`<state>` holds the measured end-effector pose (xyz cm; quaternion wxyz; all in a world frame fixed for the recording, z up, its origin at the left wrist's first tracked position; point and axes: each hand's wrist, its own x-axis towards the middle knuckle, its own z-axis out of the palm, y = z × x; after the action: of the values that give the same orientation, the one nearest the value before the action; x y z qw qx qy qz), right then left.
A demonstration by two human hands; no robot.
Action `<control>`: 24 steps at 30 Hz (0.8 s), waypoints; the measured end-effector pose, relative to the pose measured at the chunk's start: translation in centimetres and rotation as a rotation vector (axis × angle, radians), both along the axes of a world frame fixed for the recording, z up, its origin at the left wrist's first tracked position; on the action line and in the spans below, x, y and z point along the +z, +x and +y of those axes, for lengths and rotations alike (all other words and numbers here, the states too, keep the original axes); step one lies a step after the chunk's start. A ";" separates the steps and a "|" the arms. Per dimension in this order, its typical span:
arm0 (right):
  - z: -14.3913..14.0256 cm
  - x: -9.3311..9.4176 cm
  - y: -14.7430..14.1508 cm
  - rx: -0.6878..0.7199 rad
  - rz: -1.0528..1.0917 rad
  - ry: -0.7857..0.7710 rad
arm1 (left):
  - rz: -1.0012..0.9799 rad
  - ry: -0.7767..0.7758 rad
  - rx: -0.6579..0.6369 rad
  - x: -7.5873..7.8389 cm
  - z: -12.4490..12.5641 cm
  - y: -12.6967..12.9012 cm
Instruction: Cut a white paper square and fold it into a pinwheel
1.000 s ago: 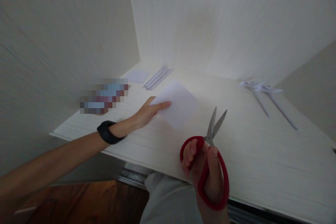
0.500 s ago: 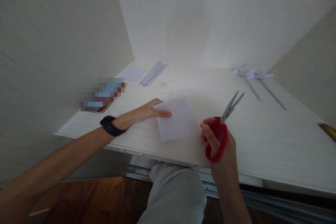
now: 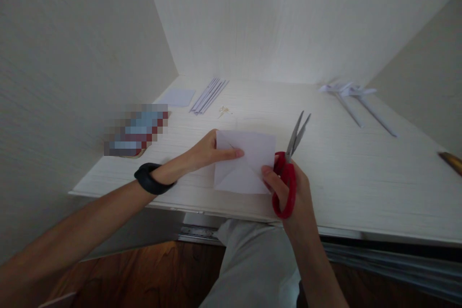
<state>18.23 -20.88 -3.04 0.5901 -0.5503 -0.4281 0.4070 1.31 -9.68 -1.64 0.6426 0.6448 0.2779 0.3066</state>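
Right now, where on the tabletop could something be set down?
The widest bare patch of tabletop lies between the red scissors, stemmed papers and front edge. The held sheet fills front centre. The left half is crowded: pixelated item, paper square, thin strips, pale bits.

Creased paper; red scissors ajar.

Probably home: wooden floor, desk

I see white grained desktop under left hand and right hand. Pale streaky back wall beyond both. Greyish left panel and right panel flank them. Metal rail below the hands, under desktop's near edge; brown wood floor lower still. Dim, flat light.
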 end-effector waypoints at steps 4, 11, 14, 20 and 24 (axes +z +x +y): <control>-0.1 0.0 0.1 0.104 -0.051 -0.039 | -0.035 -0.032 -0.032 0.0 0.1 0.2; -0.3 0.2 0.1 0.031 0.005 0.011 | -0.014 -0.067 -0.079 0.0 -0.2 0.3; -0.3 0.2 0.0 0.012 -0.002 -0.016 | -0.025 -0.052 -0.093 0.0 -0.2 0.3; -0.3 0.4 0.0 0.012 0.011 -0.051 | 0.013 -0.027 -0.067 0.2 -0.4 0.3; -0.3 0.2 0.1 0.008 -0.007 -0.052 | 0.022 -0.036 -0.056 0.3 -0.4 0.2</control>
<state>18.34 -21.19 -2.82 0.5726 -0.5651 -0.4217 0.4183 1.55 -10.07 -1.37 0.6592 0.6441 0.2722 0.2765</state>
